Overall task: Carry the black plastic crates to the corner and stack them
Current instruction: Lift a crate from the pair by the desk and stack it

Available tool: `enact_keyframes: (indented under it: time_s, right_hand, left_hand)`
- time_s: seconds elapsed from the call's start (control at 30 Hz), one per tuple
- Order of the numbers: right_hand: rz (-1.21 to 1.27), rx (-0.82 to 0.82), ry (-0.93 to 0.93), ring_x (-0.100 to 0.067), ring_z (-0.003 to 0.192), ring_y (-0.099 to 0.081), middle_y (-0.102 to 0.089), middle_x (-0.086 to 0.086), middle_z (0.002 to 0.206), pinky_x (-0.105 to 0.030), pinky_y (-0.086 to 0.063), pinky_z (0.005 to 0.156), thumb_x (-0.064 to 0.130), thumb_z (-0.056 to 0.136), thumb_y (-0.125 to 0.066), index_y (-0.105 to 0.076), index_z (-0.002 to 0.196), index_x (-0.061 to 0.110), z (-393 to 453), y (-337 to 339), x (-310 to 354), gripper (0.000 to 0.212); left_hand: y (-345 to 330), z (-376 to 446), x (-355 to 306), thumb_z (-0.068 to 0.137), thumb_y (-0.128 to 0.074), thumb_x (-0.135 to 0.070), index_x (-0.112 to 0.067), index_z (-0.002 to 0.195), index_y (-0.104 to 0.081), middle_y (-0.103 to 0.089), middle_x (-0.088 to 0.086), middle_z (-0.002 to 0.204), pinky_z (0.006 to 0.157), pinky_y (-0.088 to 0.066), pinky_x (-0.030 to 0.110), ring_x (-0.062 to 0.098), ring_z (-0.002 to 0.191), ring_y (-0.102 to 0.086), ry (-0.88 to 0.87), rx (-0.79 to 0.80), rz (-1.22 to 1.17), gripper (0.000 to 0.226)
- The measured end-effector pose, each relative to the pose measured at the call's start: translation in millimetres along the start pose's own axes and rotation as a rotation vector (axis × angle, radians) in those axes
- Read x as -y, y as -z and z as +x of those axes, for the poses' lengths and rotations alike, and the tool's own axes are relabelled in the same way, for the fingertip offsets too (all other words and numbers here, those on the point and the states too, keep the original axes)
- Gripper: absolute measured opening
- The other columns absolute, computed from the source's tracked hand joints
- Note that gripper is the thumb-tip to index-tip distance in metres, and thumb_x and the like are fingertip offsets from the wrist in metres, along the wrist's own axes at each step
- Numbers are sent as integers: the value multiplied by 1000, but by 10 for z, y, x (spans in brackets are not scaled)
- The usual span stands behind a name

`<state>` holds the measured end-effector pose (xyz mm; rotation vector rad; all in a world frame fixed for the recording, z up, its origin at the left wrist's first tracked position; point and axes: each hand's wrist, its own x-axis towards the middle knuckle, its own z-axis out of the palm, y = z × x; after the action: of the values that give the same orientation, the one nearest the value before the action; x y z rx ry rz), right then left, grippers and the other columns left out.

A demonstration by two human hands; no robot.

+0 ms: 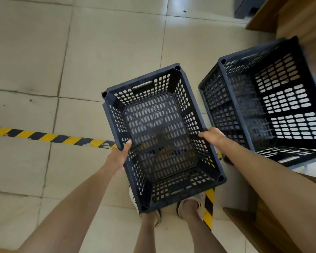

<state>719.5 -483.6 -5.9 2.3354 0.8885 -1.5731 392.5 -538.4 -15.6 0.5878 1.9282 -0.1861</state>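
Note:
I hold an empty black perforated plastic crate [159, 136] in front of me, above the tiled floor and my feet. My left hand [118, 157] grips its left rim, thumb over the edge. On the right rim, my right hand [213, 136] grips with fingers curled over the top. A second black crate [267, 101], taller-looking and apparently a stack of such crates, stands to the right, apart from the held one.
Yellow-and-black hazard tape [49, 136] runs across the floor on the left and continues under the crate to my feet. Wooden furniture [298, 17] lines the right side. A dark object [245, 7] sits at the top right. Beige floor tiles [44, 61] spread to the left.

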Motion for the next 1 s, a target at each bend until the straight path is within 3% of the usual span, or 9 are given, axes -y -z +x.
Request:
enact_keyframes:
  time_s: [0.1, 0.2, 0.33, 0.5, 0.6, 0.73, 0.8, 0.9, 1.0]
  right_hand:
    - [-91, -22, 38, -31, 107, -61, -63, -15, 120, -37, -51, 92, 31, 89, -59, -55, 127, 3, -110, 66, 165, 47]
    - [-188, -47, 99, -32, 105, -61, -63, -16, 118, -37, -51, 89, 28, 90, -58, -57, 124, 1, -366, 170, 445, 44]
    - [-332, -38, 137, -33, 109, -57, -57, -21, 120, -35, -48, 81, 23, 97, -52, -51, 125, -4, -770, 345, 820, 40]
    - [-329, 126, 137, -30, 92, -66, -60, -14, 93, -35, -51, 74, 12, 96, -53, -55, 84, 5, -1459, 565, 1185, 14]
    - [-424, 182, 162, -32, 106, -65, -63, -17, 112, -38, -54, 90, 13, 96, -55, -59, 105, 2, -2047, 665, 1474, 14]
    - [-664, 175, 230, -19, 78, -64, -61, -17, 123, -24, -55, 61, 28, 101, -47, -50, 128, 1, -2925, 839, 2077, 38]
    - [-720, 154, 299, -21, 86, -67, -57, -19, 133, -23, -54, 59, 33, 101, -47, -45, 138, 3, -3371, 913, 2441, 47]
    - [-771, 106, 407, -28, 112, -63, -52, -21, 140, -27, -56, 73, 32, 103, -43, -37, 143, 2, -4145, 960, 2995, 50]
    - [-836, 83, 496, -31, 121, -58, -48, -22, 143, -31, -52, 88, 31, 103, -41, -32, 146, 1, -4922, 961, 3540, 53]
  left_hand:
    - [150, -89, 30, 89, -35, -72, 0, 142, -34, -56, 15, 112, 66, -51, 33, 32, 93, -62, -32, -57, 85, 90]
    - [449, -203, -53, 84, -33, -79, -2, 120, -49, -62, 12, 94, 86, -54, 45, 33, 91, -64, -82, -122, 138, 87]
    - [918, -454, -210, 78, -26, -86, -6, 124, -47, -64, 16, 112, 90, -52, 45, 34, 102, -62, -85, -163, 241, 95]
    - [1507, -1092, -286, 79, -17, -87, -8, 106, -53, -66, 10, 94, 77, -50, 38, 28, 87, -63, -151, -214, 371, 90]
    - [1974, -1581, -255, 82, -13, -83, -10, 87, -58, -64, 6, 77, 71, -52, 35, 23, 73, -65, -164, -216, 395, 86]
    - [2722, -2353, -260, 86, -10, -79, -13, 57, -38, -40, 1, 53, 61, -39, 29, 18, 50, -45, -175, -299, 324, 77]
    - [3166, -2676, -217, 74, -8, -87, -14, 60, -42, -44, 2, 58, 68, -41, 31, 21, 59, -51, -165, -314, 253, 82]
    - [3837, -3140, -75, 66, -11, -96, -9, 120, -63, -63, 11, 124, 101, -42, 42, 32, 114, -58, -172, -367, 94, 115]
    - [4503, -3748, 95, 81, -11, -85, -9, 107, -64, -67, 9, 107, 90, -49, 38, 30, 99, -64, -126, -496, 148, 95]
